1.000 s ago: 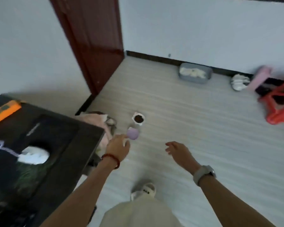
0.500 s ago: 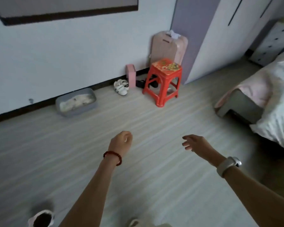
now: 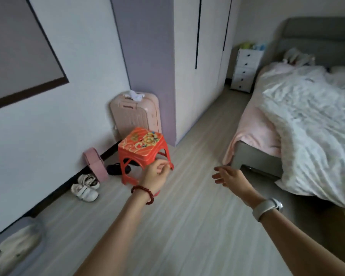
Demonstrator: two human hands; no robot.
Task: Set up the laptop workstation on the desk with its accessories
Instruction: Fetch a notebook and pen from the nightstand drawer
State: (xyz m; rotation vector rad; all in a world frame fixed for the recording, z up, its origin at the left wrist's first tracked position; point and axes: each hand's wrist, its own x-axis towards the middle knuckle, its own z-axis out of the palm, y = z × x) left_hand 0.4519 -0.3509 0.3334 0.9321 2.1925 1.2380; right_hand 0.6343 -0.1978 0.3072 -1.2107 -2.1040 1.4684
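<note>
While both hands [image 3: 156,174] [image 3: 230,177] hang empty, fingers loose: bare floor [image 3: 187,226] btwn stool [image 3: 142,147] & bed edge [image 3: 255,162].

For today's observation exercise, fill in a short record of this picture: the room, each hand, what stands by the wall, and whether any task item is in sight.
room: bedroom, bed on the right, wardrobe behind
left hand: loosely curled, holds nothing, red bracelet at the wrist
right hand: fingers relaxed, holds nothing, watch at the wrist
by the wall: red stool, pink suitcase, white shoes
laptop or desk: none in sight
</note>
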